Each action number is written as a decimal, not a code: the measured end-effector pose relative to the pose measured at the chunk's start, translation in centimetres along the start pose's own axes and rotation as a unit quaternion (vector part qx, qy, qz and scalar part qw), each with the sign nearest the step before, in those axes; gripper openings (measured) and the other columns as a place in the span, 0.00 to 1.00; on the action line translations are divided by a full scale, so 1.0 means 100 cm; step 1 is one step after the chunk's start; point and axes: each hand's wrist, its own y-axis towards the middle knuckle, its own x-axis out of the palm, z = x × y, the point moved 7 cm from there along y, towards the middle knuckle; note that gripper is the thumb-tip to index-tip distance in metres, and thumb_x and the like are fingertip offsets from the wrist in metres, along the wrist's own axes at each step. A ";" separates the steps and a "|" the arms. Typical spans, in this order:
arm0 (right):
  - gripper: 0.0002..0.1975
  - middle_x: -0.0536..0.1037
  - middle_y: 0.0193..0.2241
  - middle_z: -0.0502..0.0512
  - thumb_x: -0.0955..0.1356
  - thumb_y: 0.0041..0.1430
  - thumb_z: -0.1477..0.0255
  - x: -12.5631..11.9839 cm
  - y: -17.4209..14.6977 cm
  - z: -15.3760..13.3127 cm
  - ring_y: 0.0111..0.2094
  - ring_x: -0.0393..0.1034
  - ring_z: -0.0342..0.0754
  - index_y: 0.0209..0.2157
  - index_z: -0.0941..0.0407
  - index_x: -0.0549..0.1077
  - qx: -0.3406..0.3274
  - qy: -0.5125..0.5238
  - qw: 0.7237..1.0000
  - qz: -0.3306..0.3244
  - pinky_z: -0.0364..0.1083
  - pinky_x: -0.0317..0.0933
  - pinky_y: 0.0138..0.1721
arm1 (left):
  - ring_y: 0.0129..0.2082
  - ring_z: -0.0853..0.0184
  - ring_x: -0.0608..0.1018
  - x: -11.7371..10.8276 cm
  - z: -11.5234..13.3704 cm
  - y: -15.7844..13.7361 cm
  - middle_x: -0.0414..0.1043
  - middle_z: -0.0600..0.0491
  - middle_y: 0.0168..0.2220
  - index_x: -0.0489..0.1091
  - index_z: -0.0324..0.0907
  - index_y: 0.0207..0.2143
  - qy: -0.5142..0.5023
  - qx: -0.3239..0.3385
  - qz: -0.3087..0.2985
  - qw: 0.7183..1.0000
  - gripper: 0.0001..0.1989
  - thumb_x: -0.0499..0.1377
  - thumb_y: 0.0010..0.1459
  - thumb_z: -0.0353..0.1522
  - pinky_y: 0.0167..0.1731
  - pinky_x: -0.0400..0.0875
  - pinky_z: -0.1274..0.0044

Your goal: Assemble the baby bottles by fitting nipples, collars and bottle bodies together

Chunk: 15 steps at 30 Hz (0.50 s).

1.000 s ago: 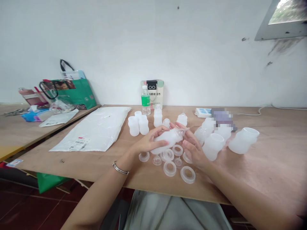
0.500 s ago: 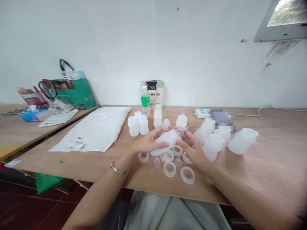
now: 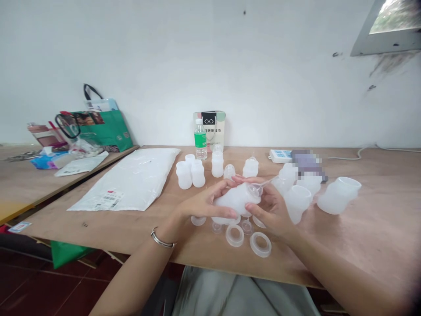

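A frosted white baby bottle lies tilted on its side between my two hands, just over the table. My left hand is wrapped round its body, thumb along the lower side. At its mouth, on the right, is a clear bottle nipple whose thin tip points up and right. My right hand grips the neck end, with the thumb pressed near the rim; some of its fingers are hidden behind the bottle. Below lie frosted collar rings and a loose clear nipple, partly covered by the bottle.
Several frosted bottles stand at the right, and a cluster of white bottles at the back left. Bottles with nipples stand behind my hands. A water bottle, a paper bag and a white mailing bag lie further off.
Both hands and the bottle have moved slightly right and down, covering more rings. The bottle's mouth and nipple now turn more towards the right and the camera.
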 end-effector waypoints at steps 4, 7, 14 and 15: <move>0.16 0.76 0.49 0.54 0.71 0.54 0.64 -0.001 0.006 -0.009 0.48 0.71 0.54 0.43 0.47 0.65 0.006 0.039 0.998 0.039 0.50 0.70 0.38 | 0.41 0.62 0.73 0.007 0.005 -0.008 0.70 0.50 0.43 0.65 0.43 0.48 0.108 -0.058 0.008 0.992 0.21 0.59 0.55 0.43 0.38 0.69 0.73; 0.14 0.78 0.45 0.54 0.69 0.56 0.62 0.002 0.005 -0.017 0.44 0.74 0.53 0.41 0.47 0.62 0.032 0.070 0.995 0.058 0.50 0.70 0.33 | 0.44 0.59 0.74 0.020 0.020 -0.016 0.70 0.49 0.47 0.61 0.45 0.53 0.241 -0.055 0.167 0.954 0.24 0.57 0.56 0.44 0.40 0.70 0.70; 0.16 0.79 0.39 0.50 0.71 0.54 0.69 0.012 -0.012 -0.071 0.40 0.75 0.51 0.40 0.47 0.61 -0.025 0.080 0.991 0.101 0.51 0.70 0.40 | 0.55 0.58 0.69 0.072 0.054 -0.019 0.62 0.48 0.57 0.50 0.50 0.61 0.241 0.058 0.175 0.953 0.31 0.58 0.57 0.42 0.49 0.71 0.66; 0.15 0.80 0.37 0.50 0.71 0.54 0.69 0.014 -0.010 -0.073 0.38 0.76 0.51 0.39 0.47 0.61 -0.010 0.097 0.991 0.086 0.51 0.71 0.36 | 0.57 0.57 0.68 0.072 0.054 -0.017 0.58 0.49 0.60 0.48 0.52 0.62 0.180 0.058 0.133 0.973 0.33 0.58 0.57 0.42 0.48 0.72 0.68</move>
